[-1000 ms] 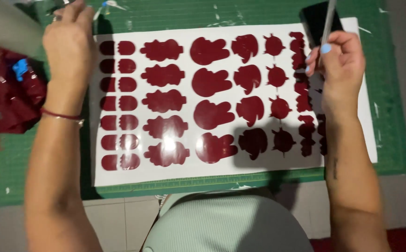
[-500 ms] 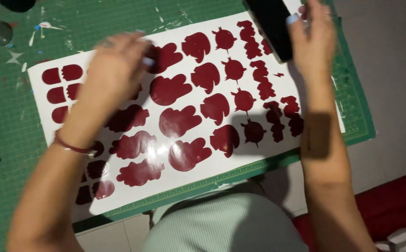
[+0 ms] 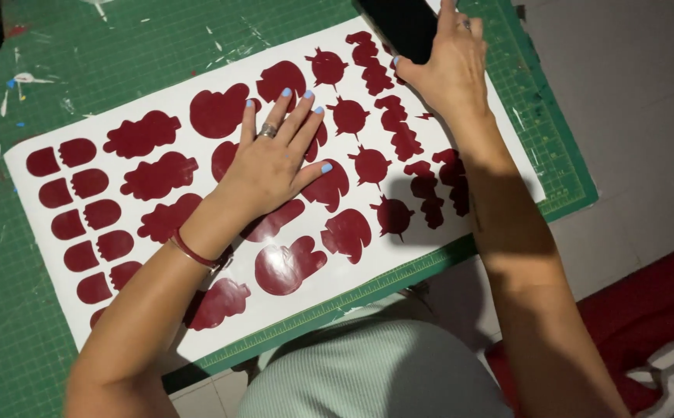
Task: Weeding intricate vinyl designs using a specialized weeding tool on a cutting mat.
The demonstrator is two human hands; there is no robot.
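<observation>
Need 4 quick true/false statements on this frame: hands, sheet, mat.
1. The left hand lies flat on the white sheet of dark red cut shapes. True.
2. The right hand holds a pair of scissors. False: it grips a black flat object at the sheet's top edge.
3. The sheet lies on a green cutting mat. True.
4. The left wrist is bare. False: it wears a red bracelet.

Sticker sheet [image 3: 159, 101] on cutting mat [image 3: 12, 340], left hand [image 3: 275, 159] atop.
</observation>
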